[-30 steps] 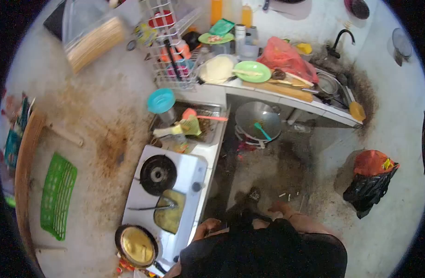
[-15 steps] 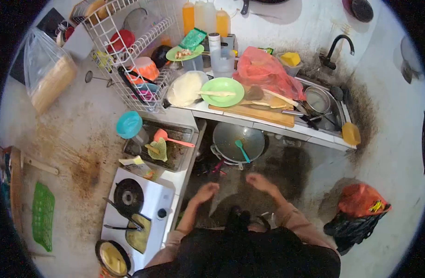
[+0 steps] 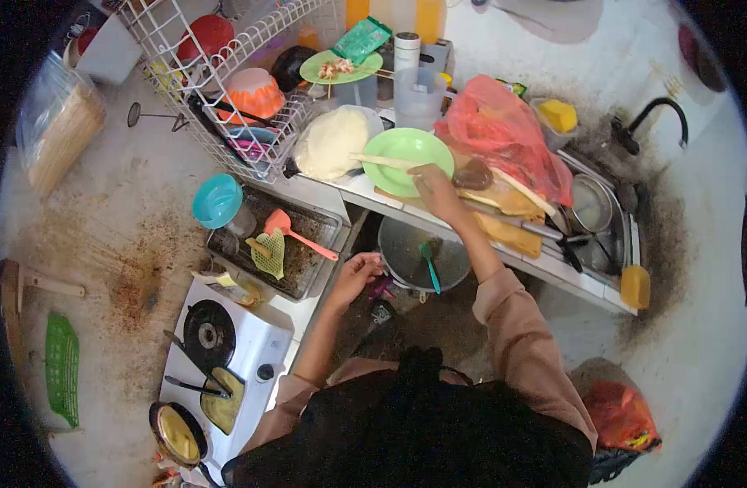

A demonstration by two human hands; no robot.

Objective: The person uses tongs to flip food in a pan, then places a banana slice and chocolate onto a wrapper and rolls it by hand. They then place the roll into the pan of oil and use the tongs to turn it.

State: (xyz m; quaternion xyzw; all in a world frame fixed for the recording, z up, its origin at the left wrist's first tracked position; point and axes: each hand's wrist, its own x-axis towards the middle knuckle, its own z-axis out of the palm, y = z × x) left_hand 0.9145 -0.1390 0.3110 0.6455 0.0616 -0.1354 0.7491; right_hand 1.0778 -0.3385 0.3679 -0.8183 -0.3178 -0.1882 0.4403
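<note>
My right hand reaches over the counter to the light green plate. Its fingers are closed at the right end of a pale flat stick that lies across the plate. The stick's left end touches the edge of a cream-coloured, dough-like mass in a clear bowl. My left hand hangs in front of the counter, with loosely bent fingers and nothing in them. Below my right forearm, a large metal pan on the floor holds a teal spoon.
A cutting board, a red plastic bag and utensils crowd the counter beside the sink. At left are a dish rack, a tray with an orange ladle and a white stove. A frying pan stands lower left.
My right hand has moved up from above the floor to the green plate and closed at the stick's end. My left hand has risen slightly. The view has shifted as I lean nearer the counter.
</note>
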